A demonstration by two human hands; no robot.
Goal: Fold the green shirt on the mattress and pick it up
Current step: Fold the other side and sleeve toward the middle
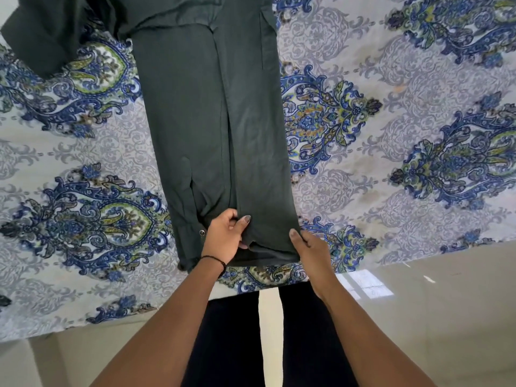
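Observation:
The dark green shirt [206, 107] lies lengthwise on the mattress [391, 135], folded into a long narrow strip that runs from its near hem up out of the top of the view. One sleeve spreads out at the top left. My left hand [224, 238] grips the cloth near the hem at the strip's middle, thumb on top and fingers curled into the fabric. My right hand [310, 247] pinches the hem's right corner, thumb on top and fingers tucked under the cloth.
The mattress wears a blue, green and grey patterned sheet, and its near edge [251, 291] runs just below the hem. A shiny beige floor [418, 317] lies in front of it. My legs in dark trousers [231, 344] stand against the mattress edge.

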